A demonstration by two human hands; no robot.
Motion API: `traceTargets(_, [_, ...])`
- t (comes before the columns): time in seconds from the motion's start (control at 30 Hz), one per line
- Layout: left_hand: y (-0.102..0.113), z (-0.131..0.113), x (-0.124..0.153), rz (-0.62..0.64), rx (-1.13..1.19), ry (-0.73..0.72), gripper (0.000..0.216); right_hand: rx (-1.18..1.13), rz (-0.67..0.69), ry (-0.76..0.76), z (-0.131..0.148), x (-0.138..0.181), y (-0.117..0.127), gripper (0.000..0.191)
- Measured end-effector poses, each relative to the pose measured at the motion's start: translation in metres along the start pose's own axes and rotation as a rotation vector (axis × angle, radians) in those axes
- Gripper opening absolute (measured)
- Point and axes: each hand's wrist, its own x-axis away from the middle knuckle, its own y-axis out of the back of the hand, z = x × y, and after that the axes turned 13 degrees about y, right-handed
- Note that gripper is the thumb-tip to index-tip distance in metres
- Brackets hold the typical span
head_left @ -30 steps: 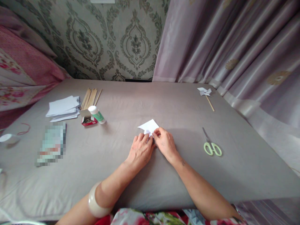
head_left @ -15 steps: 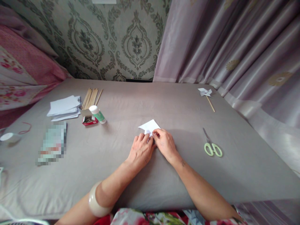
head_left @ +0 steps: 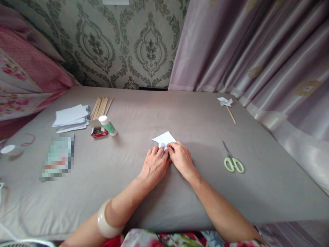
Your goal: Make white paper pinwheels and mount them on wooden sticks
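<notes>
Plainly, your right hand (head_left: 181, 158) pinches the white paper (head_left: 166, 138) while your left hand (head_left: 155, 163) curls over it, grip hidden; the paper juts beyond both, left of the scissors (head_left: 233, 165), long axis unclear, right hand nearer them.

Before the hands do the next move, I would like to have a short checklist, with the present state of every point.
1. Left hand on the folded white paper: ok, its fingers rest at the near side.
2. Right hand on the paper: ok, thumb and forefinger meet at its near right part.
3. Folds under the fingers lying true: cannot tell, the hands cover them.
4. Scissors away from the fingers: ok, they lie apart, right of the right hand, blades pointing to the far side.
5. White cap on the green tube: ok.
6. Small red box closed: not ok, its flap is up.
</notes>
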Motion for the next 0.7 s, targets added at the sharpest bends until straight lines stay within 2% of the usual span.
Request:
traceTargets(0.23, [0.002, 0.000, 0.000, 0.009, -0.010, -0.002, 0.029, 0.047, 0.052, 0.019, 0.007, 0.003, 0.008, 0.026])
traceTargets(0.7, [0.003, -0.001, 0.002, 0.038, -0.015, -0.010, 0.026, 0.242, 0.188, 0.159, 0.020, 0.012, 0.018, 0.028])
